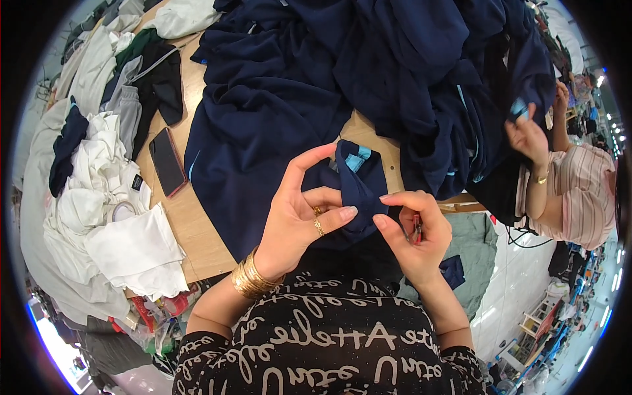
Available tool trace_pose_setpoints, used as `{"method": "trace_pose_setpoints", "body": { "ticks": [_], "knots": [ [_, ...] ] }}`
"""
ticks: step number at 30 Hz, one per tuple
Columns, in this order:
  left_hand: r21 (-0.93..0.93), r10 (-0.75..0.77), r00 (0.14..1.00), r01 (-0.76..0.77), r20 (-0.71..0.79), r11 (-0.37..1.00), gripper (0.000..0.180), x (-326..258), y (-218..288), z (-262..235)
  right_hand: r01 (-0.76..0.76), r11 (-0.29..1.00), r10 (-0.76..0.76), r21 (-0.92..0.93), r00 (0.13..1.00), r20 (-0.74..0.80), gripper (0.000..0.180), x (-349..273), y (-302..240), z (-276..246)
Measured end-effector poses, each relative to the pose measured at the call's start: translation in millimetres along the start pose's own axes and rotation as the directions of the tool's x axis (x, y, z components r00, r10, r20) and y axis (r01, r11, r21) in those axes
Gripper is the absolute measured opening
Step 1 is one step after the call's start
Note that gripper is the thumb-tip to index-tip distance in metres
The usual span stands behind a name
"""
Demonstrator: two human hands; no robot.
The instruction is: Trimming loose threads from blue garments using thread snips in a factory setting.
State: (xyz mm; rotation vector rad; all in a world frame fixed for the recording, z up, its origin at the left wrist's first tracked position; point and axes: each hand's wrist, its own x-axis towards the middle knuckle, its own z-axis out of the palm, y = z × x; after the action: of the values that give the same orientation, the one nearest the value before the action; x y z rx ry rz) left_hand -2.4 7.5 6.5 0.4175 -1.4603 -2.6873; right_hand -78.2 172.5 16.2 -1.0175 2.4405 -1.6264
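My left hand is closed on a navy fabric piece, its thumb in front and its fingers at the back and top edge. A light blue patch shows inside the fold near the top. My right hand is curled round a small red tool, mostly hidden by the fingers, so its kind is unclear. Its thumb and forefinger tips are apart, close to the right edge of the navy piece; whether they touch it I cannot tell.
A big heap of navy garments covers much of the wooden table. To the left lie a phone, white cloths and a roll of tape. At the right, a co-worker's hand handles navy cloth.
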Motion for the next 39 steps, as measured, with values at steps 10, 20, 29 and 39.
{"method": "trace_pose_setpoints", "body": {
  "ticks": [10, 20, 29, 39],
  "knots": [
    [0.026, -0.027, 1.0, 0.027, 0.001, 0.999, 0.071, 2, -3, 2, 0.143, 0.99, -0.143, -0.005, 0.989, 0.039, 0.015, 2, 2, 2],
    [0.033, -0.017, 0.999, 0.018, -0.037, 0.999, 0.071, 8, -1, 11, -0.066, 0.983, 0.083, 0.174, 0.992, -0.093, 0.011, -4, 8, -5],
    [0.135, 0.214, 0.918, -0.177, -0.335, 0.975, 0.059, 38, -14, -12, -0.042, 0.999, 0.037, 0.016, 0.968, 0.248, 0.01, -17, 41, -30],
    [0.143, -0.013, 0.962, 0.054, -0.272, 0.988, 0.053, 65, -72, -68, -0.01, 0.997, 0.025, -0.072, 0.978, 0.206, 0.029, -33, 72, -32]
  ]
}}
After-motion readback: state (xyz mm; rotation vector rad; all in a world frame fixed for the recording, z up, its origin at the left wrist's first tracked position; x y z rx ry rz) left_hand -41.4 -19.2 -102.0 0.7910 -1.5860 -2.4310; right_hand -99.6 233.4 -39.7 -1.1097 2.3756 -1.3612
